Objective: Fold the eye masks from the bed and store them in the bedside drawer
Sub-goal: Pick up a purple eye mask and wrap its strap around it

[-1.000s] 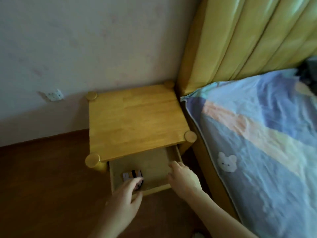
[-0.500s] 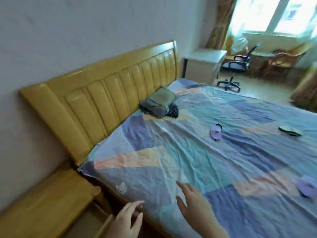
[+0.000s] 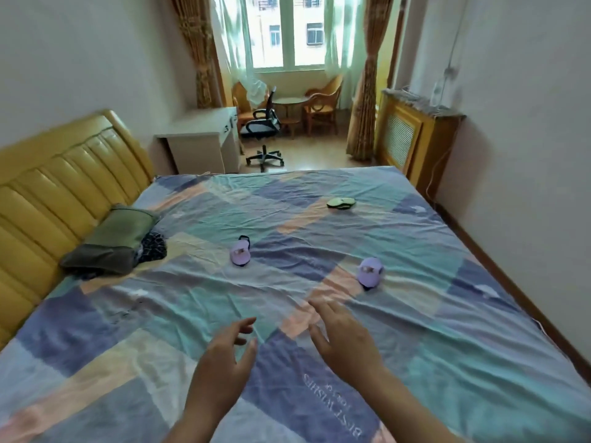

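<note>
Three eye masks lie on the patchwork bed sheet (image 3: 447, 362). A purple eye mask (image 3: 240, 253) with a black strap rests mid-bed. A second purple eye mask (image 3: 369, 272) lies to its right, nearest my right hand. A green eye mask (image 3: 341, 202) sits farther back. My left hand (image 3: 225, 356) and my right hand (image 3: 343, 335) hover over the sheet in the foreground, both empty with fingers apart. The bedside drawer is out of view.
A yellow padded headboard (image 3: 54, 187) runs along the left. A green-grey pillow (image 3: 112, 241) and a dark cloth lie next to it. Beyond the bed stand a white desk (image 3: 201, 139), a black office chair (image 3: 263, 129), wicker chairs and a radiator cover (image 3: 412, 139).
The view has swung from the bedside table and open drawer to the bed. Both hands left the drawer and now reach out over the sheet toward the masks.
</note>
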